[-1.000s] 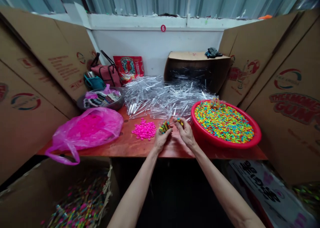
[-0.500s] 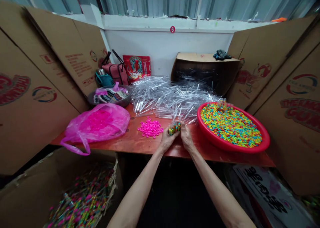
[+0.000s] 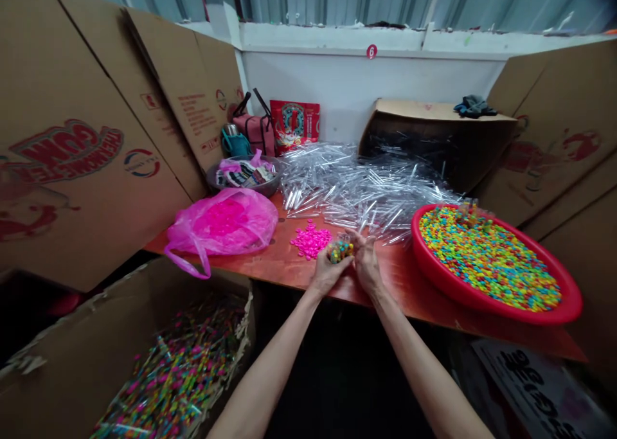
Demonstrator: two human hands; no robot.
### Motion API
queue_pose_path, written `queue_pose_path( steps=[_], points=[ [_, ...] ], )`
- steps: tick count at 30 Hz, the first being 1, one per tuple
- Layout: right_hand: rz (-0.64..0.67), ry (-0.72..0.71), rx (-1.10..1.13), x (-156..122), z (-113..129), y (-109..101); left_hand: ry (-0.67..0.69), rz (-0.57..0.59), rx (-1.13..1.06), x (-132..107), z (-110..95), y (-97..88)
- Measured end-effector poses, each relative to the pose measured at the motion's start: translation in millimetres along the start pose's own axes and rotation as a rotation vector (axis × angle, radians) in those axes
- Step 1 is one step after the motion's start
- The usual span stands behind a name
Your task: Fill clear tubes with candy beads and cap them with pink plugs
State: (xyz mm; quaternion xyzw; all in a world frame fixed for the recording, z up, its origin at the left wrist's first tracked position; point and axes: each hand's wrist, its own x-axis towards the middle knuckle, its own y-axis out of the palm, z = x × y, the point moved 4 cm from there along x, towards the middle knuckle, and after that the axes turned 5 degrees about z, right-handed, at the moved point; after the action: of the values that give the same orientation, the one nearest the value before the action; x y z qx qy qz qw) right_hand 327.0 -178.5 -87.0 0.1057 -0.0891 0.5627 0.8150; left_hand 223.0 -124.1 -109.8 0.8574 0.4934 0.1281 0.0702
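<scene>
My left hand [image 3: 328,273] is wrapped round a bundle of clear plastic tubes [image 3: 341,251] filled with small coloured candies, the candy-packed ends facing me. Right beside the bundle, my right hand [image 3: 367,264] has its fingers curled in, with the fingertips at the tubes' right side; whatever lies inside them is too small to make out. Just left of the hands sits a small heap of pink caps [image 3: 311,238] on the red-brown table [image 3: 270,268]. Behind the hands spreads a large pile of empty clear tubes [image 3: 332,182].
A red basin [image 3: 573,307] of multicoloured candies stands at right, with several tubes upright in it. At left lie a pink plastic bag [image 3: 222,223] and a grey bowl [image 3: 274,185]. A carton [image 3: 58,336] of filled tubes stands below left. Cardboard panels [image 3: 62,105] flank the table.
The view has turned left, so the table's things appear farther right. Both hands stay together at the bundle, whose ends look tilted differently; the right fingers have shifted slightly.
</scene>
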Motion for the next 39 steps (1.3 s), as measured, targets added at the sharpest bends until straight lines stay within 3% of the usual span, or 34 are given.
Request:
queue_pose_path(
  steps=[3,4,9,13,17,23,27,29,31,34,37,39],
  points=[
    [-0.102,-0.081,-0.061,15,-4,3,0.004,-0.098,0.004,-11,-19,-38.0],
    [-0.073,-0.129,-0.158,21,-4,7,0.018,-0.132,0.020,-14,-26,-51.5],
    [0.340,-0.466,-0.762,42,-8,53,0.061,-0.312,0.054,-19,-47,-109.3],
    [0.585,-0.586,-1.030,51,-21,86,0.026,-0.376,0.026,-17,-44,-129.2],
    [0.655,-0.603,-1.030,58,-34,89,0.028,-0.318,0.014,-17,-40,-124.3],
    [0.582,-0.547,-0.908,62,-42,53,-0.033,-0.228,-0.024,-11,-27,-87.7],
    [0.349,-0.493,-0.720,64,-20,12,-0.040,-0.126,-0.035,-7,-17,-59.9],
    [0.194,-0.449,-0.677,62,-5,-14,-0.047,-0.088,-0.021,-7,-14,-52.1],
    [0.123,-0.398,-0.707,57,5,-35,-0.056,-0.071,-0.013,-8,-11,-48.8],
    [0.226,-0.318,-0.762,43,4,-51,-0.076,-0.065,-0.015,-9,-10,-48.8],
    [0.369,-0.276,-0.784,29,-5,-50,-0.080,-0.060,-0.026,-9,-11,-49.7],
    [0.389,-0.279,-0.809,24,-8,-48,-0.076,-0.056,-0.030,-9,-12,-49.8]
  ],
)
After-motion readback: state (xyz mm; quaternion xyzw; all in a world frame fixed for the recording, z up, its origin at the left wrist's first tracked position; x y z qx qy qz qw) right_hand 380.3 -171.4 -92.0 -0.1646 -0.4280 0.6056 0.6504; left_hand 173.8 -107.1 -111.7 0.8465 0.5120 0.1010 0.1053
